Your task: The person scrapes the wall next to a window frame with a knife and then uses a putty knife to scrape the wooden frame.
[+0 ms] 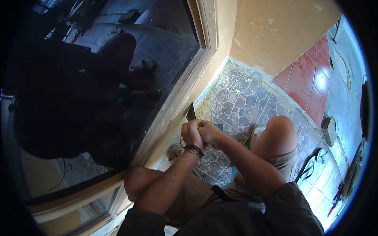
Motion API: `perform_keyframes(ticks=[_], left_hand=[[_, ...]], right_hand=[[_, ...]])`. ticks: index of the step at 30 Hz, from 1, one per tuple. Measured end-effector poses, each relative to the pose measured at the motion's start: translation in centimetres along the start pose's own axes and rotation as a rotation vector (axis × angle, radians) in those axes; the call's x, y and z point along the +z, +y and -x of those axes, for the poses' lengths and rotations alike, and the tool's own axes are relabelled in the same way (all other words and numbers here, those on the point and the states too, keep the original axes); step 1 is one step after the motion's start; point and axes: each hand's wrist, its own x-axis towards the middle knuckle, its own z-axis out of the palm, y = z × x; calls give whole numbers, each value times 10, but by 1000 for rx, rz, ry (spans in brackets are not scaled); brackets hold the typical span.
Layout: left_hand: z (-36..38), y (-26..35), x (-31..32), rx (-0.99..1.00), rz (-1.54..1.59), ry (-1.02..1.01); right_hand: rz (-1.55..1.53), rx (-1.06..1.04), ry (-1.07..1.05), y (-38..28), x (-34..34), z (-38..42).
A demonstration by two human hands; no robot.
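Note:
A scraper (191, 113) with a dark, flat blade points up at the base of the yellow wall (179, 118) under the window frame. My left hand (191, 133), with beaded bracelets at the wrist, is closed right below the blade. Pressed against it, my right hand (210, 133) is closed too, its fingers overlapping the left. Both hands wrap the scraper's handle, which is hidden inside them. Pale flakes cling to my left forearm. Paint chips (212, 92) are scattered on the stone-patterned floor (240, 102) along the wall.
A dark window pane (102, 86) in a wooden frame (169, 94) stands close on my left. Ahead is a peeling yellow wall (271, 35). Red tiles (305, 78), a block (329, 130) and a pair of flip-flops (308, 168) lie to the right. My bent knees flank my arms.

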Motion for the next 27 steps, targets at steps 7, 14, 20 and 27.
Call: perform_keyframes(ticks=[7,14,20,27], left_hand=[[-21,-18,14,-150,78,15],[-18,-14,-3,-118,29,-108],[-17,-29,2,-101,44,-28],[-4,-34,15,-109,-24,23]], right_hand=[[38,159,-57,-7,-15,-16],[11,161,-83,-5,-10,-11],[-72,114,-87,7,-15,-10],[31,221,-130,-2,-32,-1]])
